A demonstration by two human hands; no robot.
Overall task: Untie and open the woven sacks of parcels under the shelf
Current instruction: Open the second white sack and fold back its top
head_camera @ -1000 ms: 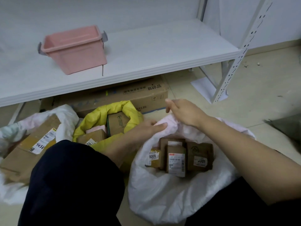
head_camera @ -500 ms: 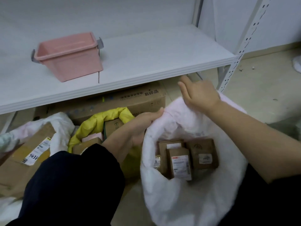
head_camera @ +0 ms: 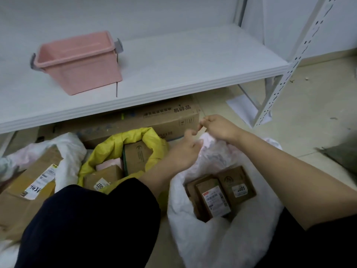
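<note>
hands: left hand grips the far rim of the white sack; right hand pinches the rim just beside it.
sack: mouth open beneath both hands, parcels showing.
tip: spread the rim outward evenly and roll it down; don't tip the parcels.

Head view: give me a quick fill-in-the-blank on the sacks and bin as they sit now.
The bin on the shelf is ____.
The middle sack, between two white ones, is ____.
The left hand and right hand grip the white sack lying ____ of that one.
Missing: pink; yellow; right.
</note>
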